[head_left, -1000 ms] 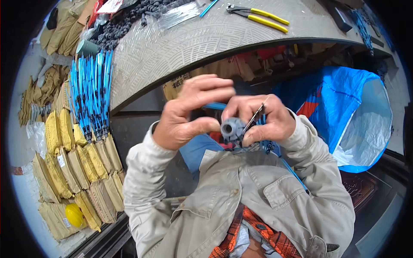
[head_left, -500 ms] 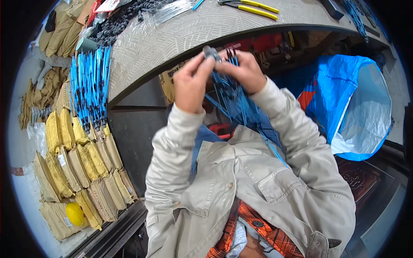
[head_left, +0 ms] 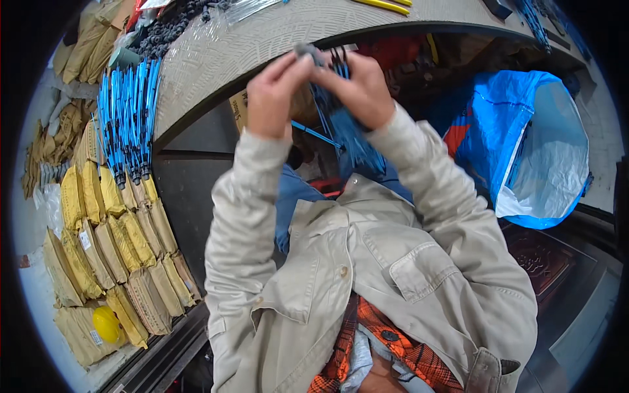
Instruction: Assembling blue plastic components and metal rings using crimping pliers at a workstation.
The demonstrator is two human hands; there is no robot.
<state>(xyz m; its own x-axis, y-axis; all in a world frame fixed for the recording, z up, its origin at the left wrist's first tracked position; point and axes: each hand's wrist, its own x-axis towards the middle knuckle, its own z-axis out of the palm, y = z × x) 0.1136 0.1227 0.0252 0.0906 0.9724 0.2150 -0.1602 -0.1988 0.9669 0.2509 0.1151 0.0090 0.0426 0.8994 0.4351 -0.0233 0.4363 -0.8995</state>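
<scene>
- Work in hand, I judge: handling the grey fitting [head_left: 305, 51], held up by the edge of the table [head_left: 196, 72]; blur hides its detail.
- My left hand [head_left: 270, 95] pinches it, fingers nearly closed; my right hand [head_left: 365, 90] is curled round blue strips [head_left: 358, 137].
- Next move seems to call for firm grips.
- Packets [head_left: 128, 239] sit left, sack [head_left: 501, 108] right; nothing obvious blocks me.

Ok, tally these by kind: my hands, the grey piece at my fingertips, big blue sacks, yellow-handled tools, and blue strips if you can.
Left hand and right hand: 2
Grey piece: 1
Blue sack: 1
Yellow-handled tool: 1
Total: 5, without the blue strips, which overlap too much to count.
</scene>
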